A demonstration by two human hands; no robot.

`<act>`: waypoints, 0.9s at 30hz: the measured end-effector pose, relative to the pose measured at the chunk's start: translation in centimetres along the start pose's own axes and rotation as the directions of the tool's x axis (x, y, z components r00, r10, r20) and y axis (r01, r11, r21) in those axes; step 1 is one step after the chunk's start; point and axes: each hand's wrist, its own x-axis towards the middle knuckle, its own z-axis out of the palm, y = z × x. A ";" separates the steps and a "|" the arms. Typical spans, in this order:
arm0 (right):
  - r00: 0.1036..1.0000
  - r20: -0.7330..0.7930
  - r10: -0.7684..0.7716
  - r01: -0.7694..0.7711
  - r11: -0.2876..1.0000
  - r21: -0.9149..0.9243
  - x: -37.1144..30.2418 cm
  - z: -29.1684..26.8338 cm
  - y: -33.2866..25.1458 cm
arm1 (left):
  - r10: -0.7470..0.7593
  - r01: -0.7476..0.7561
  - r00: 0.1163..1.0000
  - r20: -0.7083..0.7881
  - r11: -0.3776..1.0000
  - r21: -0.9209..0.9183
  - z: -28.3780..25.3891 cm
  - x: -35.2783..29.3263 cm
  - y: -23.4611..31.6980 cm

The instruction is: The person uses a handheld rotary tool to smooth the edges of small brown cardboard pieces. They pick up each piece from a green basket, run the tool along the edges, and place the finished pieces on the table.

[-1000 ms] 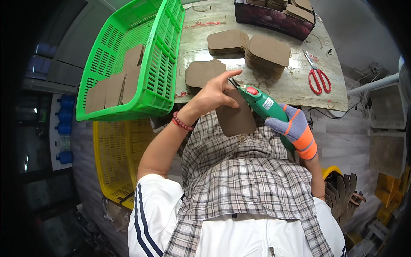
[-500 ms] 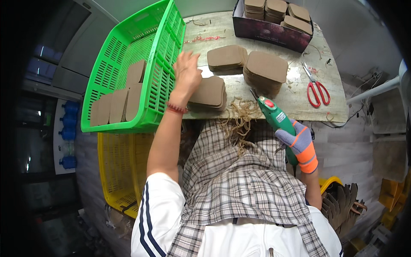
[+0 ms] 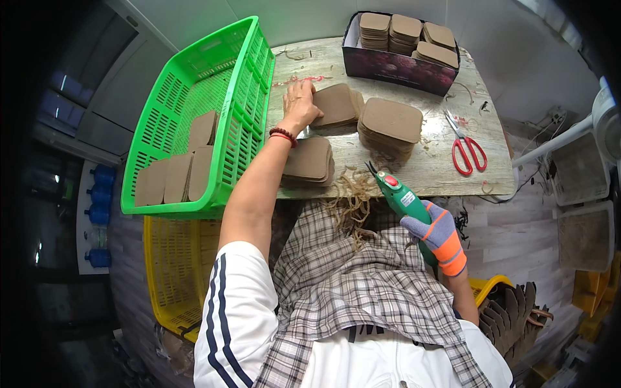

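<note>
My bare left hand (image 3: 300, 107) is at the left edge of a stack of brown rounded-corner pads (image 3: 335, 105). Its thumb lies at the near corner and its fingers curl round the far side; the fingertips are partly hidden. The upper pads sit askew over the lower ones. A second pad stack (image 3: 306, 160) is below my left wrist, and a taller stack (image 3: 391, 121) stands to the right. My right hand (image 3: 440, 236), in a grey and orange glove, is closed round green electric scissors (image 3: 402, 199), whose dark blades point toward the table edge.
A green crate (image 3: 242, 123) holding upright pads stands at left, a yellow crate (image 3: 162, 271) below it. A dark box (image 3: 398, 72) of pad stacks sits at the back. Red-handled scissors (image 3: 467, 149) lie at right. Trimmed strips (image 3: 352, 200) hang over the front edge.
My left hand has moved from beside the green crate to the back pad stack, whose upper pads have shifted askew. The view has tilted slightly; my right hand keeps hold of the electric scissors.
</note>
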 end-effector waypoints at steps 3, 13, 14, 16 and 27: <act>0.990 -0.022 0.139 -0.137 0.987 0.088 -0.1 0.4 -1.5 | -0.100 0.104 0.993 0.056 0.991 -0.079 -1.6 -0.1 -0.4; 0.981 -0.186 0.062 -0.047 0.995 0.084 -0.5 0.9 -4.2 | -0.329 0.005 0.882 0.337 -0.709 -0.705 -4.9 -9.3 8.4; 0.979 -0.196 0.053 -0.037 0.996 0.081 -0.5 0.9 -4.2 | -0.343 -0.026 0.864 0.370 -0.763 -0.646 -4.6 -10.0 9.9; 0.976 -0.217 0.033 -0.016 0.997 0.076 -0.5 0.9 -4.3 | -0.260 -0.019 0.905 0.336 -0.815 -0.579 -3.6 -11.3 11.8; 0.976 -0.211 0.061 -0.030 0.989 0.147 -1.7 1.0 -4.4 | -0.241 -0.003 0.920 0.309 -0.793 -0.609 -2.4 -13.2 15.6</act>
